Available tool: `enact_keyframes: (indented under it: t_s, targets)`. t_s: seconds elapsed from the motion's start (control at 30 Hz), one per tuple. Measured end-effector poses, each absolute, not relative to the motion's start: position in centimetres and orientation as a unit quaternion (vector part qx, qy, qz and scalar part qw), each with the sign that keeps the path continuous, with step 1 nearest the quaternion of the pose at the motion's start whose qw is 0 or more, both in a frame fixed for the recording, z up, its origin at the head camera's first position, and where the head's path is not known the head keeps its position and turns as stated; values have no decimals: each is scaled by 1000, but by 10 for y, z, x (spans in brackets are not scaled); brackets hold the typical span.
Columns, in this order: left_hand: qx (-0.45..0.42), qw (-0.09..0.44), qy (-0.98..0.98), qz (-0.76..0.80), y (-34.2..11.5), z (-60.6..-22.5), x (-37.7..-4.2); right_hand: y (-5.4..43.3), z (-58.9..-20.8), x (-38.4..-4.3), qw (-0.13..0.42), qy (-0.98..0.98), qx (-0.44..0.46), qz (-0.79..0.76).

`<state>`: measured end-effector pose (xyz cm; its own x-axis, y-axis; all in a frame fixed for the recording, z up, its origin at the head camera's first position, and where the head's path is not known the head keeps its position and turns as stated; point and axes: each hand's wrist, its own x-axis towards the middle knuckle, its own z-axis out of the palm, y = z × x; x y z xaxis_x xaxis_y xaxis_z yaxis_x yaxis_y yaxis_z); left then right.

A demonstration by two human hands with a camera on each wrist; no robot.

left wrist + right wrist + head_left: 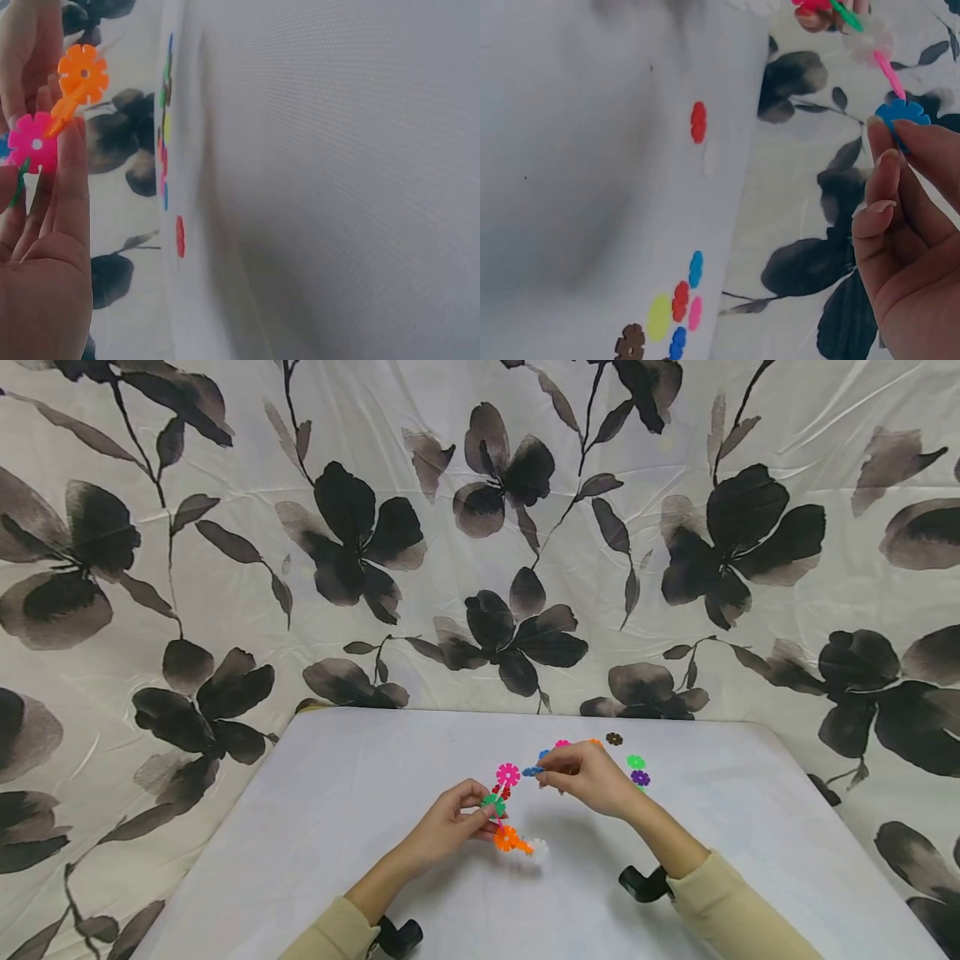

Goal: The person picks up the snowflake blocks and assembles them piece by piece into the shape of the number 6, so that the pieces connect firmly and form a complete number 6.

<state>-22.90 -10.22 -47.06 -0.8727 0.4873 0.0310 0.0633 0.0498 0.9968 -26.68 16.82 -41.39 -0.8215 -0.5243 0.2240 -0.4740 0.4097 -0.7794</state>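
Observation:
My left hand holds a chain of interlocking flower-shaped plastic discs, gripping it around a green disc. At the upper end of the chain stands a pink disc. Its lower end carries an orange disc, another orange disc seen nearly edge-on, and a whitish disc. Between thumb and fingertips my right hand pinches a blue disc, just right of the upper pink disc. In the right wrist view the pink disc's edge meets the blue one; whether they touch, I cannot tell.
Several loose discs lie toward the back of the white table, among them a brown disc, a light green disc and a purple disc. A floral cloth hangs behind the table.

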Motion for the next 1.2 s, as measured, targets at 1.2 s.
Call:
enact_keyframes:
  t_s: [1.2]
  targets:
    - [204, 169, 710, 653, -100, -472, -231, 164, -417, -261, -51, 844, -331, -419]
